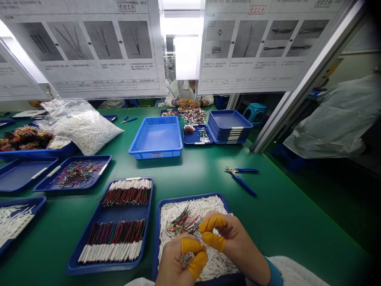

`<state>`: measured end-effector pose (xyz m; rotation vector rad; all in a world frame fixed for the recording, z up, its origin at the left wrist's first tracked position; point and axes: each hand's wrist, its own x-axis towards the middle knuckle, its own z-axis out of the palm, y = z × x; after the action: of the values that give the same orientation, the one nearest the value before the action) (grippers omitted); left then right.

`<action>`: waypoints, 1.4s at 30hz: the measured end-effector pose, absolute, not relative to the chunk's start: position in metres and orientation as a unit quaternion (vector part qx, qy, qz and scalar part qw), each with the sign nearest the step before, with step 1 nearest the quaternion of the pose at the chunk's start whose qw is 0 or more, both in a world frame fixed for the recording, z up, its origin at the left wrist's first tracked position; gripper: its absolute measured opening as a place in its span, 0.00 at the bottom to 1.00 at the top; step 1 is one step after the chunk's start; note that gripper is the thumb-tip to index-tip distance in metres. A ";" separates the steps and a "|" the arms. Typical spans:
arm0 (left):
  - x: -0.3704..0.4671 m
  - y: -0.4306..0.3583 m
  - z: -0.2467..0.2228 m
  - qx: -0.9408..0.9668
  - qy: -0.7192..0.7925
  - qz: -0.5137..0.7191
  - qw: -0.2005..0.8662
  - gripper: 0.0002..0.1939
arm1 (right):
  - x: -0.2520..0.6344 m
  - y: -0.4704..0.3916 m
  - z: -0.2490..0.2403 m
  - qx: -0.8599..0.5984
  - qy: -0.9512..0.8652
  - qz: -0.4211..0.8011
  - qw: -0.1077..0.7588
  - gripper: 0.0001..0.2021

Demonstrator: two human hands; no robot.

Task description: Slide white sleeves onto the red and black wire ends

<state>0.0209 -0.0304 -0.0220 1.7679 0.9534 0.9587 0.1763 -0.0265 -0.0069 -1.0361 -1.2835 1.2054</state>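
Wire pile (183,221): loose red, green and black wires on slim white tubes (205,203) in a rectangular blue tray (157,238), running mostly left to right.
Left hand (179,258): yellow-covered fingers close together; I cannot tell whether they grip anything.
Right hand (229,235): nearer the pile, just right of it; yellow-covered fingers narrowed on a thin dark wire (215,223).

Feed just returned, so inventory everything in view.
Sheets: at least three, white, overhead
Bag: one, clear, back left
Tub: one, blue, back centre
Stacked trays: many, blue, back right
Other trays: several, blue, tabletop
Wires: many, multicoloured, in trays
Slim pieces: many, white, in trays
Tools: at least two, blue, right and back
Stool: one, teal, right
Workers: at least two, white, back and right
Table: one, green, beneath
Left fingers: two, yellow-covered, front
Right fingers: at least two, yellow-covered, front
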 end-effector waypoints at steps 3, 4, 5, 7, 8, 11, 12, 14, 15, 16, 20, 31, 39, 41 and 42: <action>0.021 -0.030 -0.024 0.720 0.384 0.392 0.424 0.04 | 0.172 -0.028 -0.007 -0.430 -0.539 0.505 0.519 0.10; 0.021 -0.031 -0.024 0.722 0.386 0.392 0.420 0.04 | 0.171 -0.028 -0.007 -0.429 -0.543 0.507 0.514 0.10; 0.021 -0.031 -0.025 0.724 0.389 0.390 0.416 0.04 | 0.170 -0.029 -0.007 -0.430 -0.547 0.508 0.507 0.10; 0.020 -0.031 -0.025 0.724 0.393 0.386 0.416 0.04 | 0.170 -0.029 -0.007 -0.432 -0.550 0.516 0.494 0.11; 0.020 -0.031 -0.025 0.722 0.394 0.386 0.418 0.03 | 0.171 -0.029 -0.006 -0.435 -0.548 0.521 0.489 0.10; 0.019 -0.029 -0.024 0.708 0.402 0.391 0.428 0.03 | 0.175 -0.029 -0.005 -0.447 -0.530 0.536 0.481 0.09; 0.018 -0.029 -0.024 0.704 0.406 0.392 0.432 0.04 | 0.177 -0.028 -0.004 -0.449 -0.530 0.536 0.479 0.09; 0.018 -0.029 -0.022 0.697 0.413 0.389 0.439 0.05 | 0.179 -0.028 -0.005 -0.446 -0.544 0.530 0.473 0.10; 0.018 -0.029 -0.021 0.694 0.417 0.386 0.442 0.05 | 0.180 -0.029 -0.006 -0.442 -0.555 0.527 0.468 0.11; 0.019 -0.029 -0.020 0.691 0.421 0.383 0.445 0.04 | 0.180 -0.029 -0.007 -0.438 -0.565 0.524 0.463 0.11; 0.019 -0.031 -0.019 0.680 0.431 0.378 0.458 0.03 | 0.179 -0.030 -0.012 -0.439 -0.576 0.524 0.449 0.11; 0.023 -0.032 -0.016 0.662 0.439 0.378 0.475 0.04 | 0.180 -0.028 -0.011 -0.437 -0.559 0.553 0.437 0.08; 0.024 -0.033 -0.012 0.654 0.451 0.353 0.494 0.03 | 0.178 -0.028 -0.008 -0.455 -0.564 0.556 0.406 0.09; 0.024 -0.033 -0.012 0.653 0.452 0.353 0.495 0.04 | 0.179 -0.028 -0.008 -0.450 -0.549 0.570 0.414 0.08; 0.024 -0.033 -0.012 0.652 0.452 0.355 0.494 0.04 | 0.179 -0.028 -0.009 -0.447 -0.543 0.573 0.421 0.07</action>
<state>0.0240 -0.0326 -0.0122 1.5800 1.0965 0.8610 0.1791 -0.0283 -0.0085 -1.1209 -1.3609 1.4353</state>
